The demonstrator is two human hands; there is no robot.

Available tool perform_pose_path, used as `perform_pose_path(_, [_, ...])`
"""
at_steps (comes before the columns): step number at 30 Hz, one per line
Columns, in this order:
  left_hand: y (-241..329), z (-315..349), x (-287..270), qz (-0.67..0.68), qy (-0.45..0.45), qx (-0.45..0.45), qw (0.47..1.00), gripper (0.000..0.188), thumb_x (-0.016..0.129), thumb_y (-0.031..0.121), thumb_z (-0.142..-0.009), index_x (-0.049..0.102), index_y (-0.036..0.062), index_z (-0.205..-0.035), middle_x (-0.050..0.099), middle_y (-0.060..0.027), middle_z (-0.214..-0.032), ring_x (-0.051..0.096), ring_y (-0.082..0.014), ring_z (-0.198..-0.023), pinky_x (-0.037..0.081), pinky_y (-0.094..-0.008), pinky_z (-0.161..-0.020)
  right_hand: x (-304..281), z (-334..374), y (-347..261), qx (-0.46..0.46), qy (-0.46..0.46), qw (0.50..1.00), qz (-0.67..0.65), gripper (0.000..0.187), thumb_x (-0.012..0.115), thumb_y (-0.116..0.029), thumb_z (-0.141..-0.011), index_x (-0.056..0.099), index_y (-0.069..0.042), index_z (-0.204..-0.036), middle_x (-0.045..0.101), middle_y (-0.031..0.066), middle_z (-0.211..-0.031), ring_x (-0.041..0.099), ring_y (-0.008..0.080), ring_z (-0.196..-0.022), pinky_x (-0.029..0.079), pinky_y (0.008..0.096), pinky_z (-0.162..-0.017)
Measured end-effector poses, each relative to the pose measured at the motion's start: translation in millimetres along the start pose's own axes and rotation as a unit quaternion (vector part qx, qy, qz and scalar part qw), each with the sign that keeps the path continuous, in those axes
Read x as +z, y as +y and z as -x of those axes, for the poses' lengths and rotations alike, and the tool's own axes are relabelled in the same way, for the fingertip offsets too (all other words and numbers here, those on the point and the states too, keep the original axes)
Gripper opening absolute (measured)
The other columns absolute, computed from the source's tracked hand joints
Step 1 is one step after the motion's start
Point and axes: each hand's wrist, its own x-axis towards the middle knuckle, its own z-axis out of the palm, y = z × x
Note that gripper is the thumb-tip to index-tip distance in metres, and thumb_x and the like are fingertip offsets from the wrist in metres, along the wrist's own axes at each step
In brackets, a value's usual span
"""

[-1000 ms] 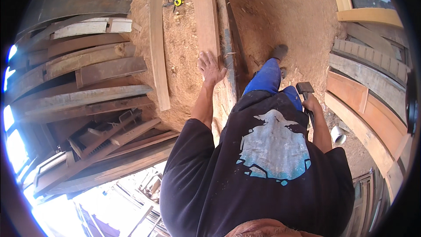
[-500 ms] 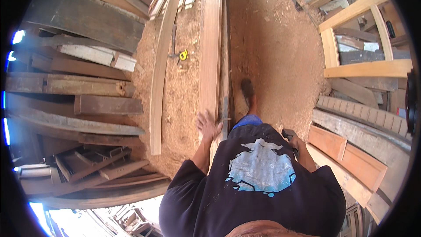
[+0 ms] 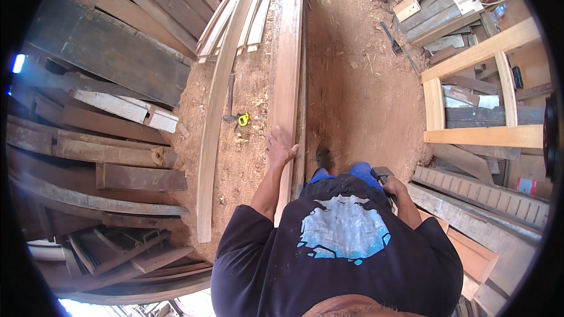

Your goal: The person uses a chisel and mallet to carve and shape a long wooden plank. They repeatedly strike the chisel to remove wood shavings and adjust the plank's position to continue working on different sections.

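Note:
A long reddish-brown wooden plank [image 3: 288, 76] runs away from me along the right edge of a sawdust-covered surface. My left hand [image 3: 281, 148] lies on the plank with its fingers spread. Down by my right side, my right hand [image 3: 397, 186] is closed round a dark, boxy hand tool [image 3: 382, 172], held apart from the plank; its exact kind is unclear. Left of the plank, a yellow tape measure [image 3: 243, 120] lies beside a hammer [image 3: 230, 98]. A paler narrow strip of wood [image 3: 215, 117] stretches along farther left.
Stacked old boards [image 3: 111, 29] line the left side. Thin pale slats [image 3: 252, 20] lie at the far end. On the right, a light wooden frame [image 3: 482, 136] leans over piled timber. The floor [image 3: 364, 94] between is strewn with sawdust and shavings.
The view has shifted, with the bench things and floor sitting lower in it. I have moved forward along the plank, and my left hand is farther up it. The dark tool stays in my right hand.

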Motion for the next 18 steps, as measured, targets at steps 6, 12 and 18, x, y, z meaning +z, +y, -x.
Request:
perform_pose_path(6, [20.0,-23.7,-5.7,-0.001,-0.019,-0.061,0.998,0.12,0.083,0.046,-0.074,0.006,0.0274,-0.164,0.026,-0.0318,-0.157,0.03,-0.0502,-0.143,0.035,-0.0635,-0.111,-66.8,-64.0,-26.6,-0.01,-0.013,1.0,0.004,0.058,0.075,-0.035,-0.073,0.071,0.011,-0.108,0.072,0.0276,-0.106,0.073,0.0345,-0.098,0.056,0.0432,-0.085])
perform_pose_path(12, [18.2,-36.6,11.0,-0.017,0.005,-0.07,0.997,0.123,0.083,0.042,-0.069,0.007,0.0271,-0.164,0.029,-0.0327,-0.153,0.034,-0.049,-0.14,0.035,-0.0624,-0.11,-129.6,-191.4,-11.6,-0.019,-0.112,0.992,0.06,0.046,0.078,-0.038,-0.075,0.076,0.0,-0.1,0.075,0.0176,-0.097,0.071,0.0289,-0.085,0.056,0.0418,-0.077])
perform_pose_path(18, [61.1,-48.2,11.1,-0.05,0.014,-0.184,0.982,0.117,0.08,0.04,-0.071,0.011,0.0163,-0.163,0.019,-0.0383,-0.158,0.024,-0.0576,-0.144,0.022,-0.0695,-0.114,-279.9,-211.3,-89.9,-0.06,-0.061,0.972,0.217,0.04,0.075,-0.033,-0.075,0.077,-0.005,-0.103,0.075,0.0146,-0.105,0.072,0.0261,-0.095,0.056,0.0401,-0.084])
